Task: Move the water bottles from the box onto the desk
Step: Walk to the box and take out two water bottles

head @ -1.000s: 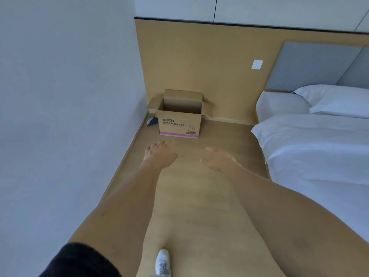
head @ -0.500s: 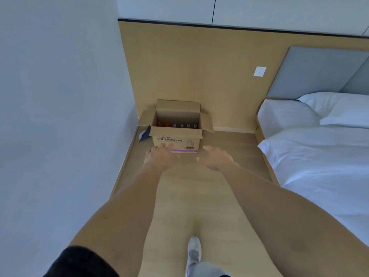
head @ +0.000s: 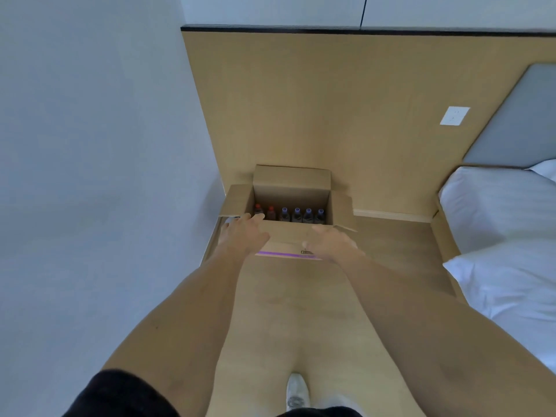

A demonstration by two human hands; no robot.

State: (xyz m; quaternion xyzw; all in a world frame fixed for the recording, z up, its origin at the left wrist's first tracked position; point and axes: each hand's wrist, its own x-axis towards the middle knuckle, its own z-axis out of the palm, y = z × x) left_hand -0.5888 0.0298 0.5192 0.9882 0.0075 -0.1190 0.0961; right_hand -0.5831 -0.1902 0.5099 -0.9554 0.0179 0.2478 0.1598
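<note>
Both arms are stretched out in front, bare forearms reaching down toward the box point(head: 290, 188) on the wooden floor point(head: 301, 311). The box sits in the corner, against the wood wall panel point(head: 301, 100) and near the white wall point(head: 90, 145), all four flaps standing open. Inside, along the near side, a row of six bottles point(head: 296, 214) stands upright: two with red caps on the left, four with purple caps to their right. They are in the box, none on any desk.

The left hand point(head: 245, 233) is out over the box's near left corner, fingers spread and fairly straight, holding nothing; whether the fingertips touch the cardboard I cannot tell. The right hand point(head: 329, 242) hangs in front of the box's near wall toward its right side, fingers loose and slightly bent, also empty. The two hands are apart, with the box's front face and its purple stripe showing between them.

To the right, a bed point(head: 499, 236) with white sheets runs along the floor, a grey headboard point(head: 517, 121) behind it and a white socket point(head: 454, 115) on the panel. At the bottom edge, a white shoe point(head: 296, 392) is planted on the floor and a black sleeve point(head: 120, 395) covers the left upper arm.
</note>
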